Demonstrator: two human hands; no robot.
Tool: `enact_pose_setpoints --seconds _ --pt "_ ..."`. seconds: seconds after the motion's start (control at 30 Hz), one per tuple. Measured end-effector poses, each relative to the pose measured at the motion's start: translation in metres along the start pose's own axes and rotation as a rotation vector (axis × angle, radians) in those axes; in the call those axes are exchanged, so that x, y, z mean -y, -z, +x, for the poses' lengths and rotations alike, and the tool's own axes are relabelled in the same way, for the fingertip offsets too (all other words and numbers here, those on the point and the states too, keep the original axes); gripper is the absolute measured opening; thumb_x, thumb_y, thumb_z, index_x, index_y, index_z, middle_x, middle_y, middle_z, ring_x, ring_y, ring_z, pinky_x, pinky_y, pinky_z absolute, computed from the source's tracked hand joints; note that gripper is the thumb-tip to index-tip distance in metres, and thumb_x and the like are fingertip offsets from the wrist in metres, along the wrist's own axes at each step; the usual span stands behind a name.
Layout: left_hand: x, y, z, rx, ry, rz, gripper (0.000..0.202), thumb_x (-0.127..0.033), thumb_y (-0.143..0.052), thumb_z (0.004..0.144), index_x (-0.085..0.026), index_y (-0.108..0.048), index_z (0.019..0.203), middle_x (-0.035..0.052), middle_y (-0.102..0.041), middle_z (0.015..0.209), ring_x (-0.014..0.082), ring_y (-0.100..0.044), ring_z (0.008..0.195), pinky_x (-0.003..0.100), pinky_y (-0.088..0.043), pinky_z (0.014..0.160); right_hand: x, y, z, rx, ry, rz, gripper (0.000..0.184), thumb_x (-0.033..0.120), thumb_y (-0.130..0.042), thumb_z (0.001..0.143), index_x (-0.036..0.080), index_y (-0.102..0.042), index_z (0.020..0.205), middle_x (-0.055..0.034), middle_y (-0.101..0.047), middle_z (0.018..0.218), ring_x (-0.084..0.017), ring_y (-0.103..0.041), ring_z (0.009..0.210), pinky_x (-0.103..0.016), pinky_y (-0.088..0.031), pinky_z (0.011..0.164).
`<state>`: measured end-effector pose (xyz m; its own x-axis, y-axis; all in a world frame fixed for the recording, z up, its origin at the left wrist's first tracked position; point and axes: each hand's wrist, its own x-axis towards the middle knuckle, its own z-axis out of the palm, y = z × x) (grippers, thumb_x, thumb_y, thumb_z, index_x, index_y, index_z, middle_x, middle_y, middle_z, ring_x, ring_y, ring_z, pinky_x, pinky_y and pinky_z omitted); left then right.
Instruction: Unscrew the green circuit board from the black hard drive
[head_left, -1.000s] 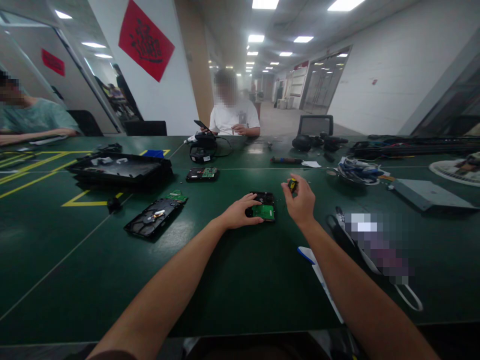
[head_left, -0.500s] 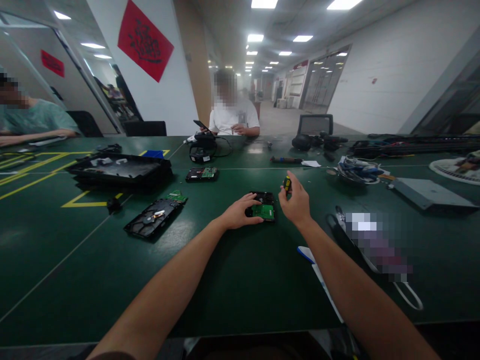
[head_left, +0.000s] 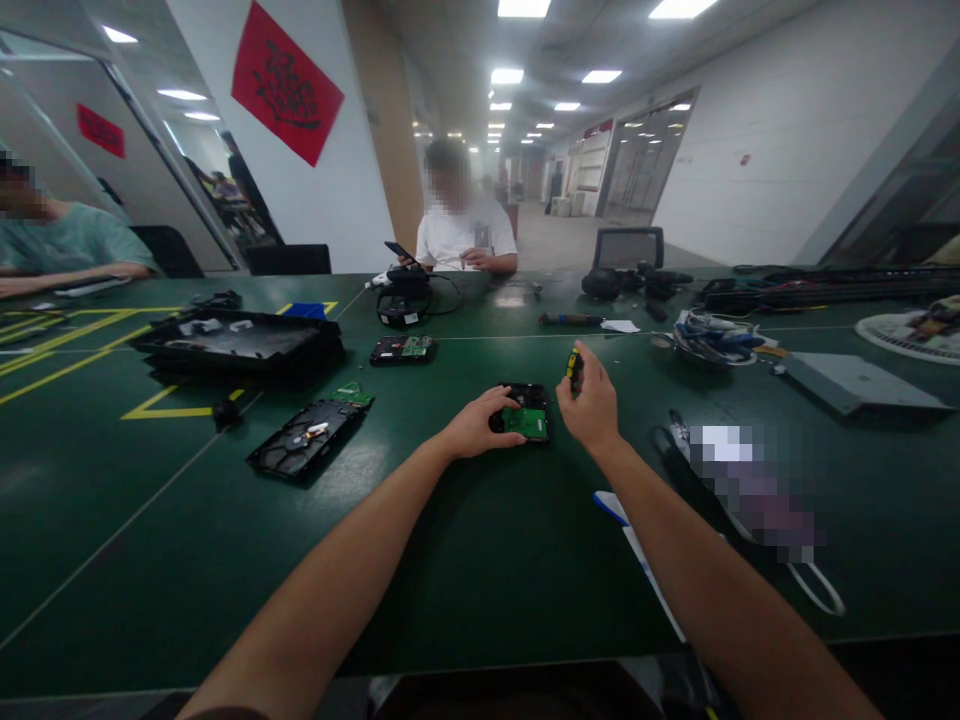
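A hard drive [head_left: 534, 424] lies flat on the green table, its green circuit board facing up. My left hand [head_left: 484, 424] grips it from the left, thumb along the near edge and fingers over the far part, covering its left side. Just right of the drive, my right hand [head_left: 591, 405] is closed around a yellow and black screwdriver handle [head_left: 574, 366]. That hand is raised a little, apart from the drive. The screwdriver's shaft and tip cannot be made out.
On the left are an opened black drive housing [head_left: 300, 440], a stacked black casing [head_left: 232, 345] and another hard drive [head_left: 402, 349]. To the right lie a grey metal box [head_left: 862, 380], bundled cables [head_left: 716, 340] and a white-strapped item [head_left: 750, 490]. A person [head_left: 465, 235] sits opposite.
Hardly anything differs. The whole view has shifted slightly, while my left hand stays on the hard drive and my right hand keeps the screwdriver beside it.
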<state>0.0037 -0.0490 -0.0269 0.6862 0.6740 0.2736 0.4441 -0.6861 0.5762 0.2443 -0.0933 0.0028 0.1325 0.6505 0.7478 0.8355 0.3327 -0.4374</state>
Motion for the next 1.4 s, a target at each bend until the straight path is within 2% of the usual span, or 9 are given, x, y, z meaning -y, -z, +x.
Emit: enact_pose_setpoints --seconds 0.27,0.53,0.67,0.83,1.0,1.4 --pt "-0.006 -0.002 0.000 -0.021 0.009 0.005 0.067 -0.060 -0.078 0.076 -0.025 -0.062 0.131 0.0111 -0.043 0.159 0.0319 -0.034 0.152 0.050 -0.031 0.124 0.001 0.000 -0.001 0.000 0.014 0.034 0.060 0.025 -0.054 0.092 0.023 -0.041 0.151 -0.0158 -0.058 0.129 -0.029 -0.066 0.100 -0.051 -0.060 0.087" --pt "-0.001 -0.004 0.000 -0.026 0.001 -0.009 0.068 -0.057 -0.080 0.075 -0.025 -0.061 0.132 0.0117 -0.043 0.158 0.0322 -0.033 0.152 0.052 -0.031 0.124 -0.003 -0.003 0.000 -0.008 0.023 0.060 0.067 0.020 -0.055 0.088 0.022 -0.039 0.153 -0.0171 -0.058 0.135 -0.031 -0.066 0.102 -0.053 -0.060 0.088" --pt "-0.001 -0.004 0.000 -0.035 0.004 -0.007 0.066 -0.057 -0.081 0.075 -0.025 -0.062 0.130 0.0120 -0.045 0.157 0.0322 -0.034 0.151 0.053 -0.032 0.123 -0.004 -0.003 0.000 -0.033 0.017 0.044 0.065 0.021 -0.056 0.088 0.022 -0.040 0.151 -0.0165 -0.060 0.130 -0.030 -0.066 0.099 -0.052 -0.061 0.085" --pt "-0.002 -0.003 0.000 -0.044 -0.010 -0.001 0.065 -0.057 -0.082 0.074 -0.025 -0.064 0.128 0.0117 -0.048 0.155 0.0320 -0.038 0.149 0.052 -0.033 0.123 -0.002 0.000 0.000 -0.107 0.038 0.067 0.061 0.024 -0.054 0.093 0.022 -0.038 0.152 -0.0172 -0.058 0.130 -0.028 -0.067 0.099 -0.052 -0.062 0.086" --pt "-0.004 -0.005 0.001 -0.067 -0.018 0.028 0.065 -0.058 -0.081 0.074 -0.024 -0.064 0.127 0.0122 -0.049 0.153 0.0325 -0.040 0.147 0.052 -0.034 0.122 0.004 -0.001 0.000 -0.195 0.049 0.135 0.063 0.029 -0.058 0.095 0.022 -0.034 0.152 -0.0187 -0.057 0.135 -0.026 -0.069 0.098 -0.046 -0.065 0.081" --pt "-0.007 -0.011 0.005 -0.101 -0.017 0.014 0.065 -0.053 -0.085 0.072 -0.024 -0.064 0.126 0.0136 -0.051 0.150 0.0345 -0.042 0.144 0.055 -0.035 0.120 0.014 -0.007 -0.006 -0.055 0.084 0.224 0.063 0.035 -0.059 0.095 0.025 -0.034 0.152 -0.0170 -0.058 0.134 -0.026 -0.070 0.097 -0.047 -0.067 0.081"
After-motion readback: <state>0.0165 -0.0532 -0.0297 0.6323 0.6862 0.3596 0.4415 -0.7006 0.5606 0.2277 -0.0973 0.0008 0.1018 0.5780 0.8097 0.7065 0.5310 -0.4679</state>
